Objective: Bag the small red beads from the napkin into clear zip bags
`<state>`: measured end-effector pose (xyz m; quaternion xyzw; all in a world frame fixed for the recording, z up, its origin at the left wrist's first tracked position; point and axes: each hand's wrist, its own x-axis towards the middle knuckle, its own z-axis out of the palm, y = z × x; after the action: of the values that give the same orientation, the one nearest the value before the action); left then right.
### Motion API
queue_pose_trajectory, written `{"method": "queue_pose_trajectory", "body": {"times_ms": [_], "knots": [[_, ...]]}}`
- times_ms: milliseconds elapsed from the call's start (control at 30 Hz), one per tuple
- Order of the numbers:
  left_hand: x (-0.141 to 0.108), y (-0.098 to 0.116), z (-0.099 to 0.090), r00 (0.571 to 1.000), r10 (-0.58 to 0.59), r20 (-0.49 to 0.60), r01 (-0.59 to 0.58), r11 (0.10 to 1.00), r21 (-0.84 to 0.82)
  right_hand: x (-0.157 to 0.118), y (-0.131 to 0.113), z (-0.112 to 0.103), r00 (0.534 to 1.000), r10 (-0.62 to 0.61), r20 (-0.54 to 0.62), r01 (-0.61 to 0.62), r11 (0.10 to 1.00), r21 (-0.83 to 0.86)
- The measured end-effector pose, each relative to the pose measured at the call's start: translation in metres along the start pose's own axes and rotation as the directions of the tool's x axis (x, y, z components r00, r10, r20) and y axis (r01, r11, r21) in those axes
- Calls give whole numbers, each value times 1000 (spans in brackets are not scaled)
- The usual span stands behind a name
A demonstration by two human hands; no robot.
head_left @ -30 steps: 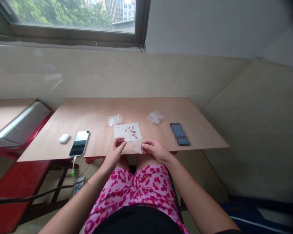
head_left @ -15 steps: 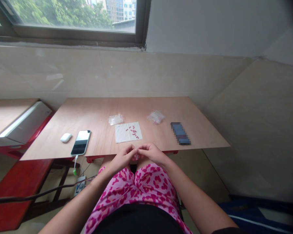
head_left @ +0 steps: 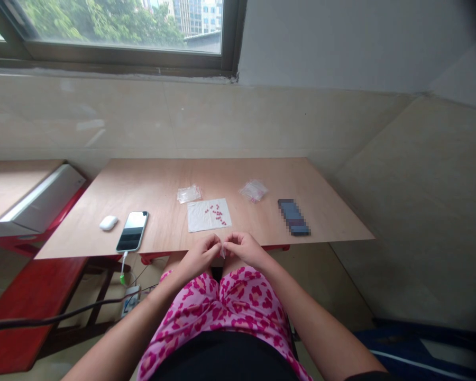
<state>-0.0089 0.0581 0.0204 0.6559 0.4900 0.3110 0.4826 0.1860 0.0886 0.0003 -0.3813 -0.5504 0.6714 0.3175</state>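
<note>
At the table's front edge, my left hand (head_left: pixel 204 252) and my right hand (head_left: pixel 246 250) meet fingertip to fingertip above my lap. Between them hangs a small clear plastic bag (head_left: pixel 222 253), pinched by both; its contents are too small to make out. Just beyond the hands lies a white cloth or tissue (head_left: pixel 197 219) with several small red pieces (head_left: pixel 219 214) scattered on its right half. Behind it on the left is a stack of flat clear bags (head_left: pixel 189 194). Another pile of clear bags (head_left: pixel 254 190), with some red showing in it, lies to the right.
On the wooden table (head_left: pixel 158 174), a phone (head_left: pixel 132 231) with a charging cable and a white earbud case (head_left: pixel 108 223) lie on the left. A dark, pixelated phone-like object (head_left: pixel 293 217) lies right. A red bench (head_left: pixel 27 312) and a power strip (head_left: pixel 130 301) are below left.
My fingertips have parted slightly, and the small bag between them shows a little more. The things on the table have stayed put; the view has shifted very slightly.
</note>
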Motion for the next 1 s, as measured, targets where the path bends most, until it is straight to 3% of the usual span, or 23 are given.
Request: {"method": "queue_pose_trajectory", "body": {"times_ms": [233,500,800,1000], "knots": [[0,-2,-1,999,20,25,-21,999,30,-2,3,3,998,-39,58,40,999,-20],[0,-2,0,1000,13,12,-13,1000,13,-5,-2,-1,996,-3,86,8,998,-55],[-1,-2,3,999,-28,42,32,995,-96,-6,0,-1,998,-41,41,46,990,-136],[2,-4,1,994,-32,100,59,960,-275,-5,-9,-1,997,-38,66,40,999,-22]]}}
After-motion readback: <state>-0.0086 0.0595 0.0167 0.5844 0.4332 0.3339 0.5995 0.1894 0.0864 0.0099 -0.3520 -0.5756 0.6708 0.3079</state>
